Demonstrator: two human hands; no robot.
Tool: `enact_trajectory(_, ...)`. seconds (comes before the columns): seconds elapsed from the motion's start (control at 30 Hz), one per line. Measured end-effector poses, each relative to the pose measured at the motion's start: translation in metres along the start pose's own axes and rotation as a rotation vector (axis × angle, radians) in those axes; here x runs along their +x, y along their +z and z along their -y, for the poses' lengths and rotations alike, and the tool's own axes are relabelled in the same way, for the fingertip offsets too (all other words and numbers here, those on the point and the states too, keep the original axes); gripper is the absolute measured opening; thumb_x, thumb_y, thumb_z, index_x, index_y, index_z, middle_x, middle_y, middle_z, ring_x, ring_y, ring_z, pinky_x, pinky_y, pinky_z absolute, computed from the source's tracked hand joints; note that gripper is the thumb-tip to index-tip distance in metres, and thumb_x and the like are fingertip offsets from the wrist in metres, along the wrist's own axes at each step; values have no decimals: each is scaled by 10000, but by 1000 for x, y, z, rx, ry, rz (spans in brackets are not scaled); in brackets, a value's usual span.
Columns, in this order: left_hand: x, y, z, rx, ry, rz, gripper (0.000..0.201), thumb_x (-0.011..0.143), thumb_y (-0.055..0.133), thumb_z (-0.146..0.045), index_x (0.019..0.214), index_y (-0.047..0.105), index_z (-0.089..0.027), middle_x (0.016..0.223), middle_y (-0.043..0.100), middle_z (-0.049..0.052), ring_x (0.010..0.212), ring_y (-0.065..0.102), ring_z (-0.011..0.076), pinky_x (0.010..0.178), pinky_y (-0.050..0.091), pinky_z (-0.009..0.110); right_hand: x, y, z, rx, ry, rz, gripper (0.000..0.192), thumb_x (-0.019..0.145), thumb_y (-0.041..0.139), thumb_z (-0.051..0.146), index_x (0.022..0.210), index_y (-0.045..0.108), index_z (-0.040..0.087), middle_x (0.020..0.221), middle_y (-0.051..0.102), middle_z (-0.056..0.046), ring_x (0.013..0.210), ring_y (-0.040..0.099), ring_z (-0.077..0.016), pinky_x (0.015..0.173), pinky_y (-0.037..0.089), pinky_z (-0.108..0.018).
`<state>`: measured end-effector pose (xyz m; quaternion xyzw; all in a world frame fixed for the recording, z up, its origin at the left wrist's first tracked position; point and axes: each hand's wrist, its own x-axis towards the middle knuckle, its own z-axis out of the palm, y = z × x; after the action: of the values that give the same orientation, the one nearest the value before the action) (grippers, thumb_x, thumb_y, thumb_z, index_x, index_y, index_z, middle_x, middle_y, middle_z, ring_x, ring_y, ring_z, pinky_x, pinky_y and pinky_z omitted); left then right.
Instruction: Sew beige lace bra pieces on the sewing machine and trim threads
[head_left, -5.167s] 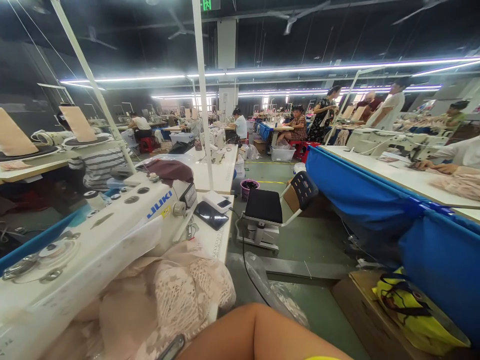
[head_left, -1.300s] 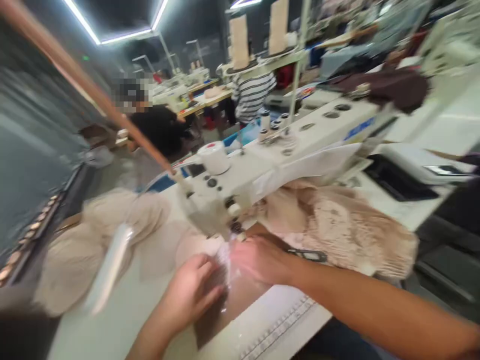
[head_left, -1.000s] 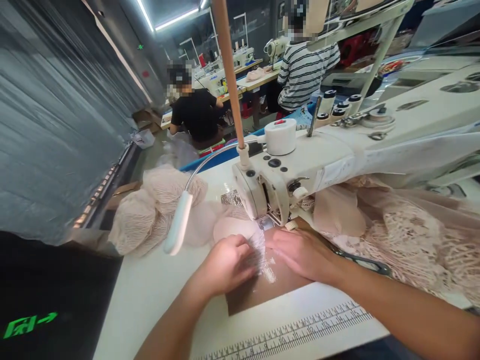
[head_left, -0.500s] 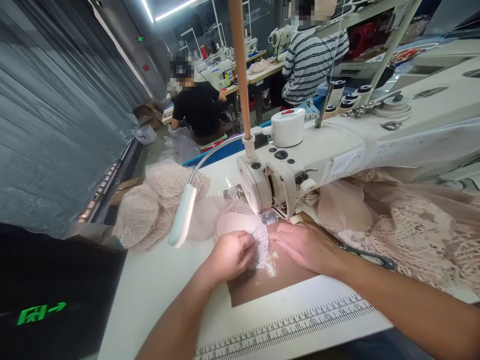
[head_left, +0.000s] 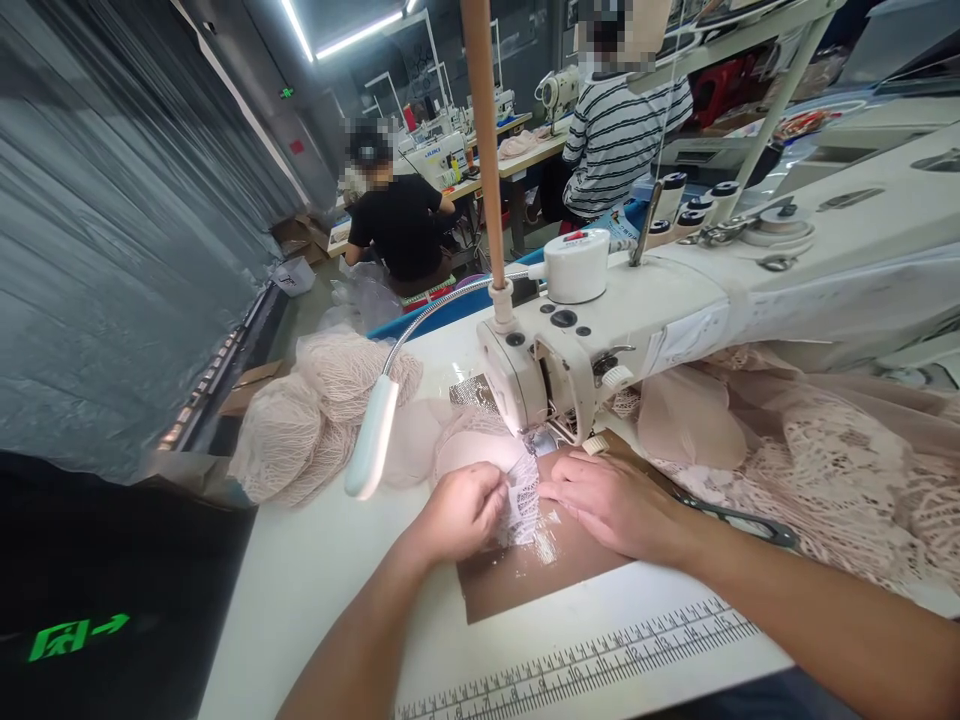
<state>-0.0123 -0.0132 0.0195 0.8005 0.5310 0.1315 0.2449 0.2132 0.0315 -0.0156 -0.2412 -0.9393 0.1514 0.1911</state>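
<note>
A pale pink bra cup with a strip of lace along its edge lies under the needle end of a white sewing machine. My left hand is closed, its thumb and fingers pinching the left side of the lace. On the other side, my right hand lies low over the brown plate, fingers together, fingertips at the lace's right edge. Whether those fingertips grip the lace or only press on it is hard to see. The machine head hides the needle.
Lace-covered cups are heaped at the left table edge, by a bendable lamp. Dark-handled scissors and piled lace fabric lie right of my hand. A printed ruler runs along the front. Two people sit at machines beyond.
The lace between my hands now lies flatter, with more of its pattern showing. My right fingertips have slid slightly down along its edge. The whole view has shifted a little.
</note>
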Motion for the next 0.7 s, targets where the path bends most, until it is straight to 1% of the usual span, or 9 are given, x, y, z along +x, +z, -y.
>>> enact_trajectory(0.07,0,0,0,-13,-5,-6,260,932,362,-260,691,435,-196,652,460,-15,610,439,132,574,355,238,1,0,2,-25,28,29,293,898,400,123,1037,642,210,835,557,-45,747,479,-177,643,337,-296)
enact_trajectory(0.13,0,0,0,-27,-6,1,258,932,367,-257,697,453,-193,659,474,-13,617,450,132,583,365,239,2,1,3,-68,68,57,314,868,404,85,1051,628,206,844,554,-44,733,471,-177,632,328,-299)
enact_trajectory(0.23,-1,-2,-1,-73,21,28,200,929,399,-256,785,521,-189,748,552,6,678,510,138,627,411,243,1,3,3,-121,88,60,310,823,426,57,1006,625,207,850,551,-42,724,462,-182,623,313,-307)
enact_trajectory(0.3,-1,-4,-2,-67,61,-12,153,922,427,-260,877,553,-186,839,585,32,751,544,155,672,444,258,0,5,2,-123,73,47,303,799,435,44,973,623,205,846,548,-42,736,463,-188,630,309,-310)
enact_trajectory(0.37,0,-3,-2,0,123,-88,163,916,439,-252,983,567,-177,941,599,70,853,560,187,748,466,295,-1,6,1,-107,60,44,299,784,433,33,950,618,199,851,547,-44,748,466,-190,638,310,-310)
enact_trajectory(0.43,3,-1,-1,89,208,-130,231,913,434,-231,1099,556,-169,1071,603,105,959,554,220,836,464,344,-2,6,1,-95,54,47,306,778,422,24,942,614,195,863,548,-49,760,468,-192,648,312,-310)
enact_trajectory(0.53,8,8,1,203,313,-126,306,921,427,-228,1203,528,-166,1226,583,116,1051,538,247,910,447,396,-2,6,1,-98,52,46,326,782,411,25,967,615,199,864,550,-53,770,464,-199,661,315,-314)
enact_trajectory(0.6,9,14,2,269,332,-115,325,928,428,-249,1228,524,-166,1266,578,109,1082,529,259,926,440,420,-2,6,1,-103,46,41,338,790,410,38,998,620,202,861,552,-57,769,459,-204,666,318,-317)
enact_trajectory(0.7,9,19,2,334,321,-94,347,934,425,-266,1250,522,-162,1296,570,101,1104,513,265,929,438,432,-3,6,1,-125,43,39,351,785,418,48,1021,627,202,866,558,-64,767,457,-207,672,319,-323)
